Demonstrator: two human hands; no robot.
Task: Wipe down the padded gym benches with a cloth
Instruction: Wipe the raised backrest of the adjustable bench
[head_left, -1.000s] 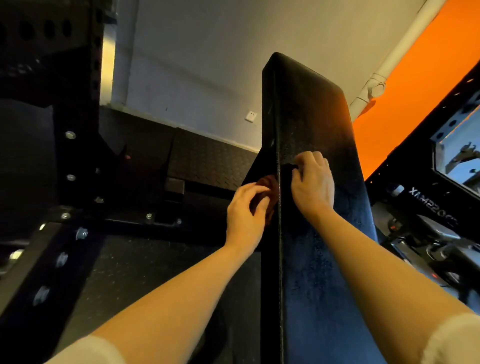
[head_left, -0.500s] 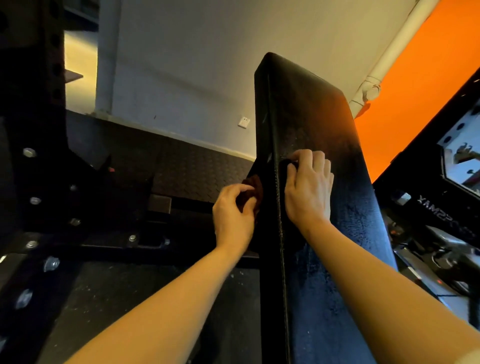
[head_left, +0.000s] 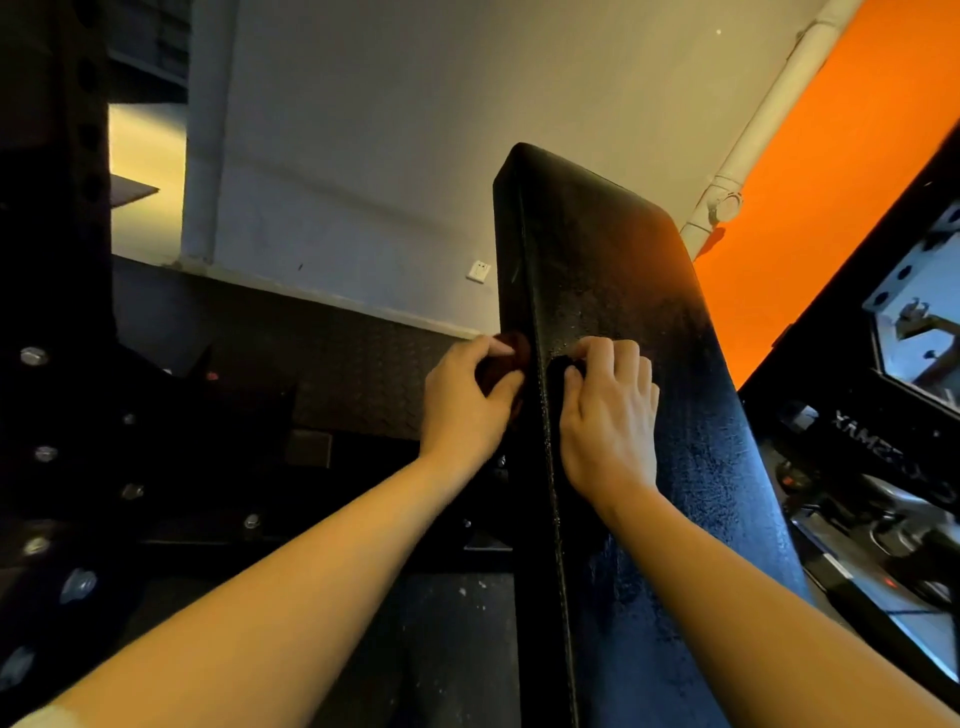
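A person's 2 bare hands work on an inclined black padded bench (head_left: 623, 322). The left hand (head_left: 462, 400) pinches a dark reddish cloth (head_left: 506, 358) against the pad's left side edge. The right hand (head_left: 610, 415), fingers curled, holds a dark wad on the pad's face. Wiping the narrow edge, the cloth could slip from the pinching grip and drop to the floor.

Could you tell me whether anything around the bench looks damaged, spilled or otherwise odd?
Nothing stands out as damaged or spilled. The bench pad is raised steeply and looks intact, with only a speckled sheen. The left hand grips a reddish cloth at its side edge; the right hand holds something dark on its face.
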